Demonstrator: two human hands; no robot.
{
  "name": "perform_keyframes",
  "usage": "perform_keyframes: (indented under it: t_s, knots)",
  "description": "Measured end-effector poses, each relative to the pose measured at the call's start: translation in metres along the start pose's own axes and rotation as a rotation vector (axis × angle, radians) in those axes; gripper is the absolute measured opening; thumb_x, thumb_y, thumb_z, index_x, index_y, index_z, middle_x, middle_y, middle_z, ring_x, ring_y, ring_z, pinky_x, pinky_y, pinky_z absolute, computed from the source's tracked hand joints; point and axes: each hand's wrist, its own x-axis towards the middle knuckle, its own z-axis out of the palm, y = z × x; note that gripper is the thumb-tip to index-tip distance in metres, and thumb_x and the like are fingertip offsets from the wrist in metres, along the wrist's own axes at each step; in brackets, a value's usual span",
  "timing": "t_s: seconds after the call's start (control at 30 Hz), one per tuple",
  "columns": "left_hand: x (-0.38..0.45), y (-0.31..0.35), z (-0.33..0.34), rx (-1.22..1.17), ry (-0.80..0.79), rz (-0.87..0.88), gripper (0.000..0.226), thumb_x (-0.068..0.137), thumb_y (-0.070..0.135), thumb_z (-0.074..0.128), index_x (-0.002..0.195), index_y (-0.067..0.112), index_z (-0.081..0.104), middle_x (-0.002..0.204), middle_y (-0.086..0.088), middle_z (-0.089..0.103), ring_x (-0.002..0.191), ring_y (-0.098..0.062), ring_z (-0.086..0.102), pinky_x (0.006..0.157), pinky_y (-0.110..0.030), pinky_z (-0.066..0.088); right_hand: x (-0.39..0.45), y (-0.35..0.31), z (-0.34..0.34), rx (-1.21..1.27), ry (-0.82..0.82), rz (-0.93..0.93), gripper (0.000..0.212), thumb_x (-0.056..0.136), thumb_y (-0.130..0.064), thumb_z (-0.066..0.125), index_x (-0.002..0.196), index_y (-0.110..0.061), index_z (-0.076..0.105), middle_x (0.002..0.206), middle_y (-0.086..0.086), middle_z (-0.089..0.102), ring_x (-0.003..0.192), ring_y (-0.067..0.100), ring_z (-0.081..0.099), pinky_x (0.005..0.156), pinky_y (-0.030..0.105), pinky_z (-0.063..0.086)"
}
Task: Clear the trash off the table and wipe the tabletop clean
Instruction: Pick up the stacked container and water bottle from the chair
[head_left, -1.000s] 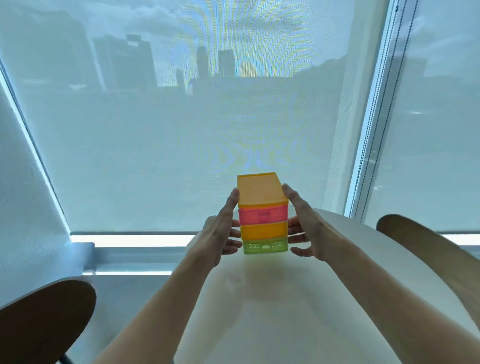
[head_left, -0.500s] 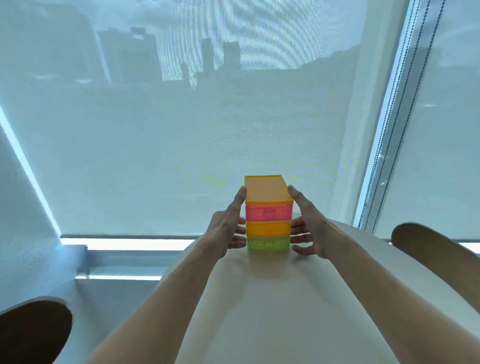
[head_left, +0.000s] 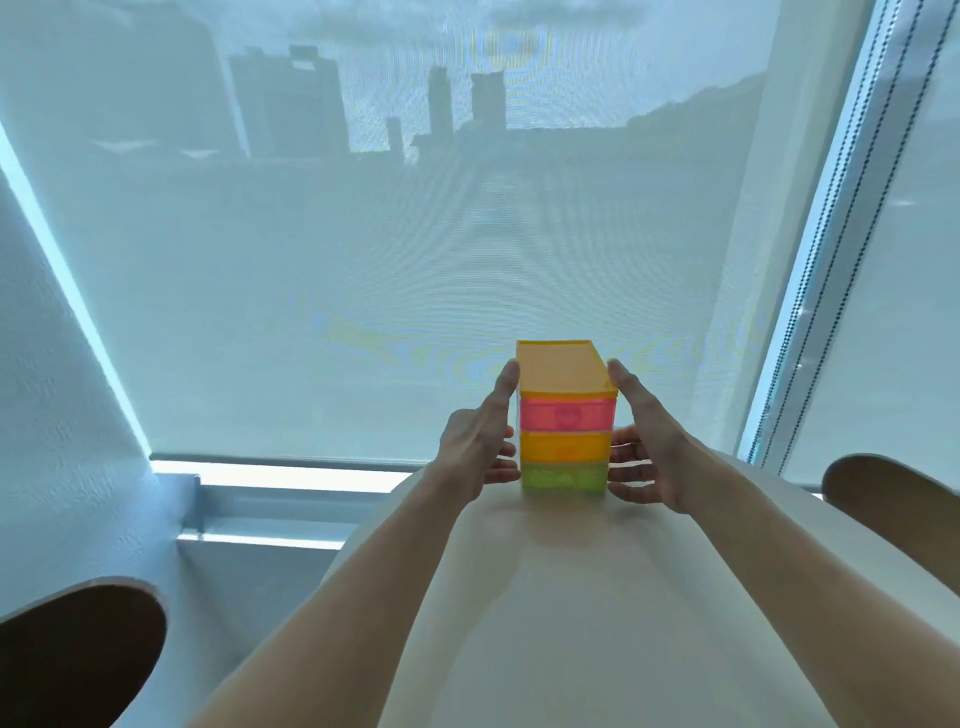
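Drawer stack flanked by both hands at the far edge of the table

The white table (head_left: 597, 623) is bordered by the blind-covered window (head_left: 415, 286) and two chair backs; no trash or cloth can be seen. The small drawer unit (head_left: 563, 421) stands upright near the far rim, with the left hand (head_left: 480, 447) and right hand (head_left: 649, 447) spread with straight fingers along its sides. A forward nudge could send the tall unit over the rim.

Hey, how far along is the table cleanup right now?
Done: no trash shows on the visible white table. In hand: the left hand and right hand flank the colourful drawer box, standing at the far edge. Left: wiping cannot be judged; no cloth is in view.
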Motion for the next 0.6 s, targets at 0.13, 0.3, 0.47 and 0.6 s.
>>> perform_keyframes:
  t_s: [0.13,0.3,0.47,0.6]
  knots:
    - [-0.006,0.001,-0.007,0.0,0.035,0.017,0.089,0.068,0.084,0.055,0.099,0.001,0.064,0.097,-0.017,0.068,0.072,-0.029,0.069,0.062,-0.032,0.06,-0.002,0.002,-0.001,-0.002,0.024,0.012,0.103,0.059,-0.096,0.048,0.102,-0.005,0.069,0.09,0.012,0.073,0.078,0.026,0.068,0.071,0.034,0.057]
    - [-0.018,0.002,-0.016,0.026,0.053,0.039,0.086,0.074,0.081,0.052,0.099,0.0,0.064,0.1,-0.018,0.068,0.07,-0.029,0.066,0.065,-0.033,0.06,-0.018,0.0,0.0,-0.001,0.038,-0.001,0.107,0.056,-0.096,0.051,0.111,-0.006,0.065,0.11,0.017,0.071,0.083,0.028,0.068,0.067,0.034,0.058]
    - [-0.035,-0.003,-0.026,0.044,0.059,0.046,0.085,0.077,0.08,0.05,0.099,0.0,0.063,0.094,-0.015,0.065,0.069,-0.028,0.062,0.069,-0.035,0.058,-0.037,0.001,0.005,0.035,0.139,-0.061,0.092,0.072,-0.087,0.048,0.113,-0.006,0.059,0.104,0.013,0.063,0.088,0.027,0.061,0.074,0.037,0.051]
    - [-0.053,-0.011,-0.04,0.09,0.082,0.054,0.082,0.077,0.081,0.048,0.097,0.003,0.064,0.092,-0.013,0.065,0.068,-0.025,0.059,0.067,-0.033,0.053,-0.057,0.007,0.018,0.054,0.249,-0.144,0.087,0.08,-0.079,0.049,0.115,0.0,0.06,0.095,0.01,0.059,0.083,0.025,0.054,0.071,0.035,0.04]
